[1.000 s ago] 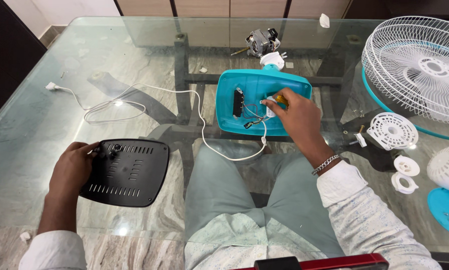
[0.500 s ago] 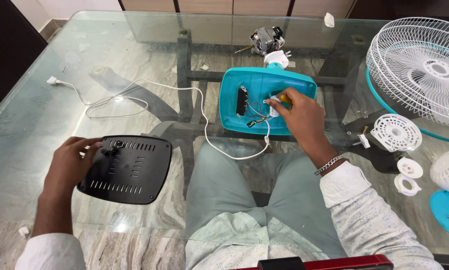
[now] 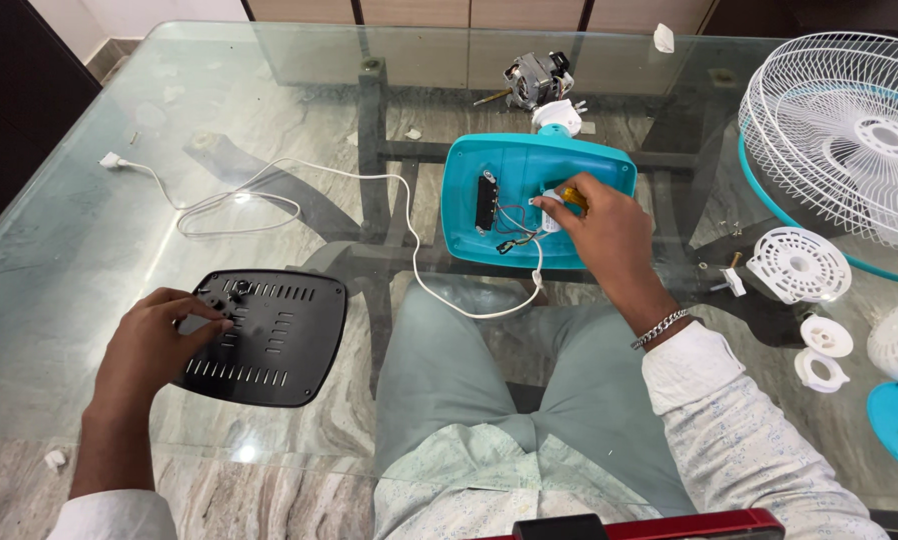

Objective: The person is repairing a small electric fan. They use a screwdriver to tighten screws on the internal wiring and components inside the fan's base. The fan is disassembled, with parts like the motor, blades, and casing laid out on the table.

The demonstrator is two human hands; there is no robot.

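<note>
Under your left hand (image 3: 154, 340), fingertips pinched a small part on the black vented cover plate (image 3: 264, 335), while your right hand (image 3: 604, 225) gripped a yellow-handled screwdriver (image 3: 569, 196) inside the teal fan base (image 3: 529, 195).

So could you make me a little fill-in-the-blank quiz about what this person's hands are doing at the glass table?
1. The left hand rests on a vented cover plate whose colour is ____.
2. The right hand reaches into the open fan base, which is coloured ____.
3. The white power cord lies on a table made of ____.
4. The wire fan guard stands on the person's ____ side.

Missing words: black; turquoise; glass; right
</note>
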